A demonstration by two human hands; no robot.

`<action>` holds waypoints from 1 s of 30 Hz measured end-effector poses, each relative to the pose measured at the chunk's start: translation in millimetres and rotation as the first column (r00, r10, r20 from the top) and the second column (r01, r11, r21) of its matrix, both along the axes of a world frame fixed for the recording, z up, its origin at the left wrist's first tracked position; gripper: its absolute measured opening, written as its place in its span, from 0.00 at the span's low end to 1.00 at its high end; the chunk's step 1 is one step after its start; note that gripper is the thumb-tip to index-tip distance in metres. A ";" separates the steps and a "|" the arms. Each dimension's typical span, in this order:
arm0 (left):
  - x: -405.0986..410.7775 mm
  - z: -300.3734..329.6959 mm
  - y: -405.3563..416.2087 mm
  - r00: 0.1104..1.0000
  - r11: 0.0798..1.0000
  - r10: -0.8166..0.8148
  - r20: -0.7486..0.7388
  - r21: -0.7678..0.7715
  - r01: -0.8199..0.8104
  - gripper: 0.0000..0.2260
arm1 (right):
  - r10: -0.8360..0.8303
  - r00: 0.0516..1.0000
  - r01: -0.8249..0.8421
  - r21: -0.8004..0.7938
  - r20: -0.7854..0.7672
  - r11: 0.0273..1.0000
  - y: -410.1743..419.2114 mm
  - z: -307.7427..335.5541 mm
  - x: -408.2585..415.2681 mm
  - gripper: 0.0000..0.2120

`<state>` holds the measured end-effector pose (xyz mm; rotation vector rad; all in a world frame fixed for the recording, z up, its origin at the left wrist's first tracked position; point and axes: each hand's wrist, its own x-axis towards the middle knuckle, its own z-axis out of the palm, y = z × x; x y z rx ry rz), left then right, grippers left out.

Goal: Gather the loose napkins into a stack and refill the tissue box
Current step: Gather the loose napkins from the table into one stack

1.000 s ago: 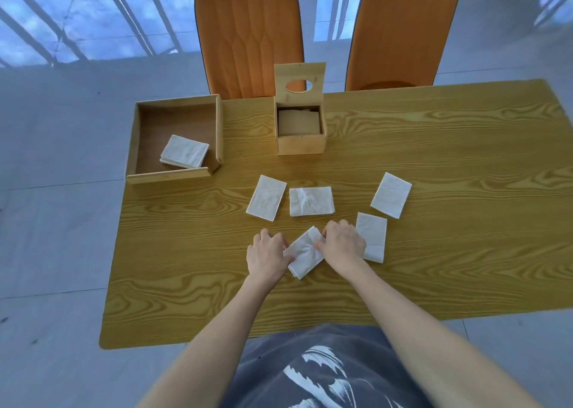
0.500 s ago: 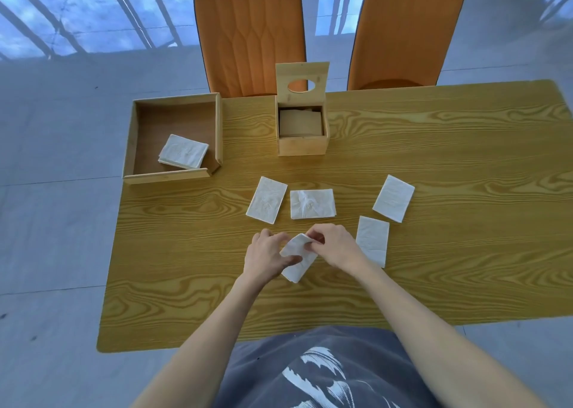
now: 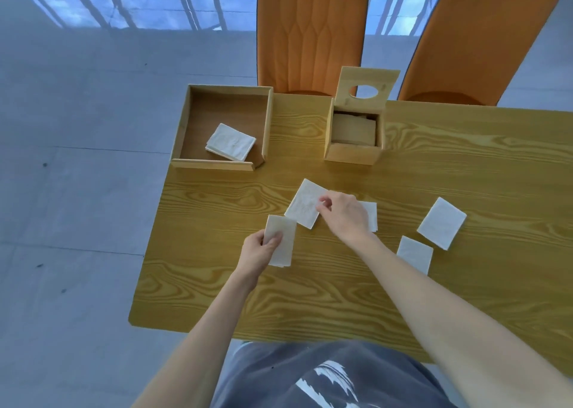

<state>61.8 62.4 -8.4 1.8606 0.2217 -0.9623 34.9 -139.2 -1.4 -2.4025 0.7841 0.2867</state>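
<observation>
My left hand [image 3: 259, 252] holds a white folded napkin [image 3: 283, 246] just above the wooden table [image 3: 217, 283]. My right hand [image 3: 342, 213] pinches the right edge of a second napkin [image 3: 304, 204] lying on the table. Under my right hand a third napkin [image 3: 372, 215] is partly hidden. Two more napkins lie to the right, one nearer me [image 3: 415, 254] and one farther [image 3: 441, 223]. The wooden tissue box [image 3: 353, 153] stands at the back with its lid [image 3: 369, 80] raised, and paper shows inside.
An open wooden tray [image 3: 269, 122] at the back left holds a small stack of napkins [image 3: 231, 142]. Two orange chairs, a left chair [image 3: 311, 29] and a right chair [image 3: 483, 35], stand behind the table. The table's left edge is close to my left hand.
My left hand has lifted the napkin both hands were on and carried it left. My right hand has let go and reached forward onto the napkin farther back.
</observation>
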 end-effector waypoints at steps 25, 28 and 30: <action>40.7 -22.2 20.9 0.966 0.970 0.197 -0.167 -0.110 -0.217 0.13 | 0.019 0.999 -0.023 -0.078 -0.044 0.997 5.0 -5.4 43.0 0.12; 42.1 -20.3 20.4 0.954 0.959 0.210 -0.213 -0.144 -0.244 0.13 | 0.083 0.995 -0.086 0.061 0.047 0.994 2.0 11.9 39.2 0.09; 43.2 -19.0 19.0 0.947 0.951 0.223 -0.232 -0.162 -0.263 0.13 | 0.151 0.986 -0.159 0.154 0.063 0.975 -0.2 27.9 36.6 0.09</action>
